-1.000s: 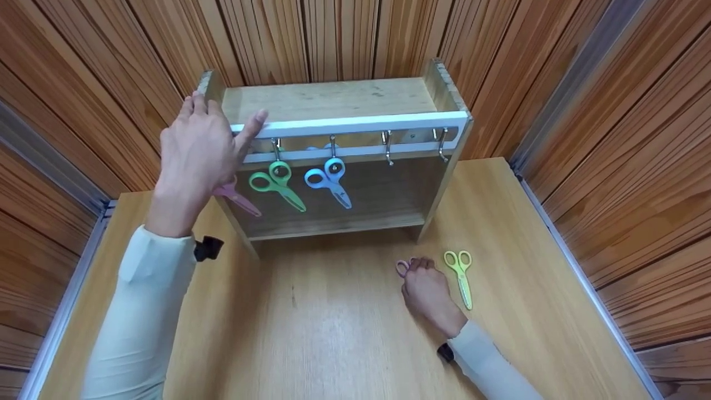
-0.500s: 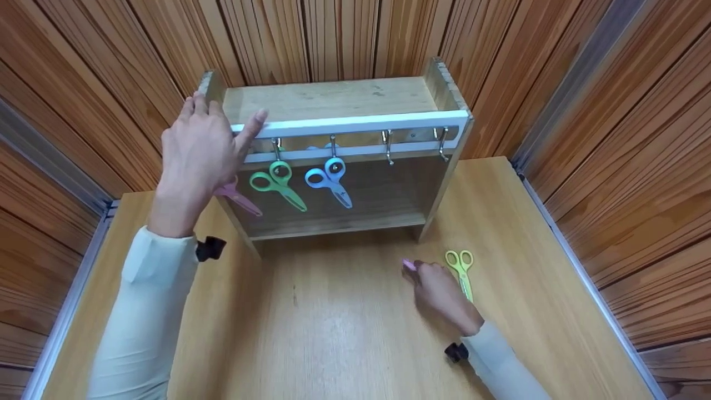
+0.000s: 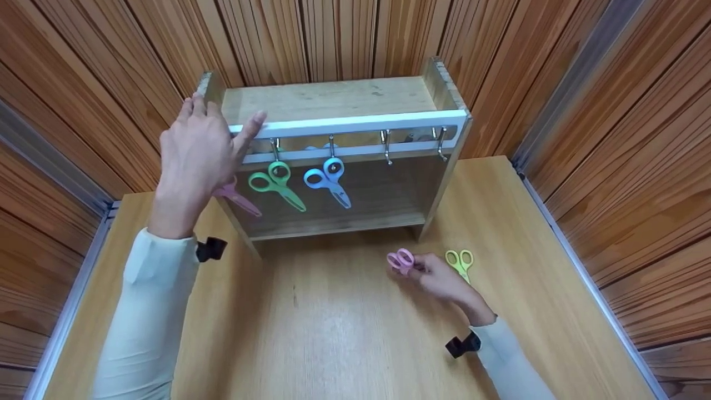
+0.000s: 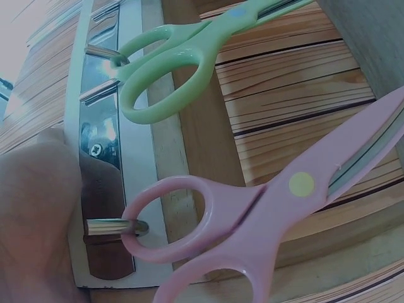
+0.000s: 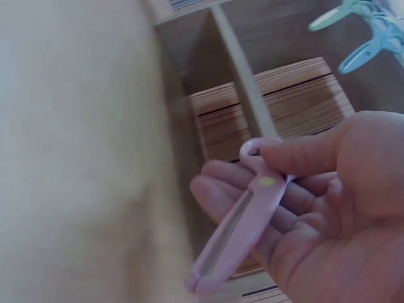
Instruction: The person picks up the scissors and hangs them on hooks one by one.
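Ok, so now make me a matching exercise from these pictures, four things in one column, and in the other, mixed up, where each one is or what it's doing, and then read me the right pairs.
Column one
1. Left hand
2. Yellow scissors
3. Right hand
4. Green scissors

Column two
A. Hanging from a hook
B. Resting on the wooden shelf
C. Holding pink scissors
D. Lying on the table

Right pairs
1-B, 2-D, 3-C, 4-A
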`<state>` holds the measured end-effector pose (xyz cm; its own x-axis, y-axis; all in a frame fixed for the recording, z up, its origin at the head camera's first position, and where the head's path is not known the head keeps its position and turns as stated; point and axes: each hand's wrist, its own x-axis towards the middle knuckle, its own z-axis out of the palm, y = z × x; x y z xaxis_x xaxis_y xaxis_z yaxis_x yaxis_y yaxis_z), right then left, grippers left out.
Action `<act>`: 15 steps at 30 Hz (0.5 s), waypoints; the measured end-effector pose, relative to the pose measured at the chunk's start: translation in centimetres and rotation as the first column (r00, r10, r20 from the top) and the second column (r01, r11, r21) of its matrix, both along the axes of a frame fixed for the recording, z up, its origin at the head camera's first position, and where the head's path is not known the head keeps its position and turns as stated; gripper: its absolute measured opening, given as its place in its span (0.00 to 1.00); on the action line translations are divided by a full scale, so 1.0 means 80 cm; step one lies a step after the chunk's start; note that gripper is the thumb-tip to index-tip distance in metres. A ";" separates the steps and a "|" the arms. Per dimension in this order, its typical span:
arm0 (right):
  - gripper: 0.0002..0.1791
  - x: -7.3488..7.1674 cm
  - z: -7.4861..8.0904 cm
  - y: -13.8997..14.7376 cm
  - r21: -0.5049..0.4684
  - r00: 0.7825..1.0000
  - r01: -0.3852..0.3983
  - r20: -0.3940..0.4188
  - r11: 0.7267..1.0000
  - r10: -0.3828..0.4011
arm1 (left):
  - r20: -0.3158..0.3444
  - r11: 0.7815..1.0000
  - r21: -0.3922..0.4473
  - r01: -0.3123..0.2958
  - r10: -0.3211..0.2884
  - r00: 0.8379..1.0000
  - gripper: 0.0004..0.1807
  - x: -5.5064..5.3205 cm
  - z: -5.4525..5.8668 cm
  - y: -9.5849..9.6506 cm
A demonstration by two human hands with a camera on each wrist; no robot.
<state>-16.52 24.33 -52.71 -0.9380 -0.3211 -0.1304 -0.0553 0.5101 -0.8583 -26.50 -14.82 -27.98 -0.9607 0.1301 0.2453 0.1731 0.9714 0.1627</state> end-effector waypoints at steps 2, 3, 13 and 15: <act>0.13 0.001 0.009 -0.002 -0.022 0.999 -0.002 0.042 1.000 0.003 | -0.004 1.000 0.002 0.002 -0.002 1.000 0.64 0.000 0.000 0.000; 0.13 0.000 0.013 -0.002 -0.036 0.998 -0.006 0.058 0.999 0.008 | -0.003 1.000 0.002 0.003 -0.003 1.000 0.64 0.000 0.000 0.000; 0.18 -0.012 0.043 -0.007 -0.150 0.996 -0.056 0.067 0.987 0.066 | 0.003 1.000 0.016 0.006 -0.006 1.000 0.62 0.000 0.000 -0.002; 0.18 -0.015 0.051 -0.007 -0.168 0.995 -0.063 0.064 0.984 0.075 | 0.008 1.000 0.016 0.005 -0.005 1.000 0.62 -0.001 0.000 -0.001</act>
